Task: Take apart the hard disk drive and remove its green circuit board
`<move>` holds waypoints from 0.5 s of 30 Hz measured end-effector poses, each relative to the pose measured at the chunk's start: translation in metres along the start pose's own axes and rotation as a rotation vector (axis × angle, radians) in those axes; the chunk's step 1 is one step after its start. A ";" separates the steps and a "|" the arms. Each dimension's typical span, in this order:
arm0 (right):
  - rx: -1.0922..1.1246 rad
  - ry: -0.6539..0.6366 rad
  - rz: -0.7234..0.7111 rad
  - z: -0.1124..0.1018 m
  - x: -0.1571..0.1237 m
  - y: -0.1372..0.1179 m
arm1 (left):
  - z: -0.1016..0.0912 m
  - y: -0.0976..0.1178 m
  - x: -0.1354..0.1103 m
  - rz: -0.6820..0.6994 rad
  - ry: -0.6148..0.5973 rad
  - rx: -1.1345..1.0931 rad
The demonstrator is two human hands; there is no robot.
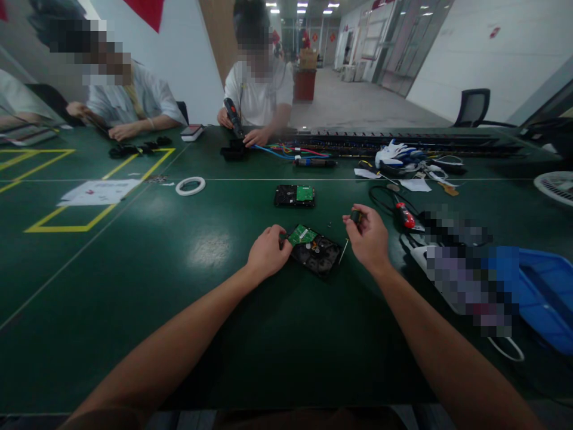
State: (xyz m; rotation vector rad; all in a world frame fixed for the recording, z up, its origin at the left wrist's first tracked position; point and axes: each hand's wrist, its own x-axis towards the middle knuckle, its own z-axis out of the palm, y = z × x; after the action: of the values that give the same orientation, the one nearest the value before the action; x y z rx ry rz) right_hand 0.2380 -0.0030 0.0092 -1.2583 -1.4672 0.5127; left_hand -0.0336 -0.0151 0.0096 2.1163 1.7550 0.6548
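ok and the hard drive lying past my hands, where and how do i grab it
Probably pinch the hard drive across its long near and far edges, from above: it lies flat with both edges exposed, and its green board faces up, best left untouched.

Head-worn view, forward and down over nearby hands (269, 253) and table (134, 280)

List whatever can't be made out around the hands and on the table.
All in the head view:
1. Left hand: its own back hides whether the fingertips grip or merely touch the nearer hard drive.
2. Screwdriver: the right hand covers part of its handle; its tip is too small to place.
3. Small bits: too tiny to identify.
4. Paper sheets: print too small to read.
5. Blue tray: cut off by the right edge.
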 end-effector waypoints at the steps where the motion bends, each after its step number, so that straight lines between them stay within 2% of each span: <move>1: -0.013 0.057 -0.056 -0.001 -0.001 -0.005 | -0.001 0.000 -0.002 0.005 -0.014 0.014; 4: -0.105 0.110 -0.216 -0.004 -0.002 -0.023 | -0.003 -0.001 -0.006 0.016 -0.055 0.048; 6: -0.145 0.116 -0.283 -0.005 -0.002 -0.033 | -0.003 -0.002 -0.007 0.037 -0.037 0.061; 8: -0.176 0.086 -0.312 -0.005 -0.001 -0.040 | -0.003 -0.003 -0.008 0.125 0.017 0.052; 10: -0.187 0.060 -0.320 -0.004 -0.001 -0.041 | -0.001 -0.004 -0.008 0.276 0.049 0.016; 12: -0.202 0.041 -0.321 -0.002 -0.002 -0.037 | 0.001 -0.005 -0.008 0.406 0.019 -0.025; 15: -0.228 0.019 -0.309 0.000 -0.008 -0.029 | 0.003 -0.008 -0.008 0.469 -0.072 -0.037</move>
State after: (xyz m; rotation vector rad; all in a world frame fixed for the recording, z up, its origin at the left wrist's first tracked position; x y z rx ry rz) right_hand 0.2242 -0.0204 0.0300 -1.1751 -1.7019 0.1296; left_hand -0.0394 -0.0214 0.0019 2.5103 1.2013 0.7065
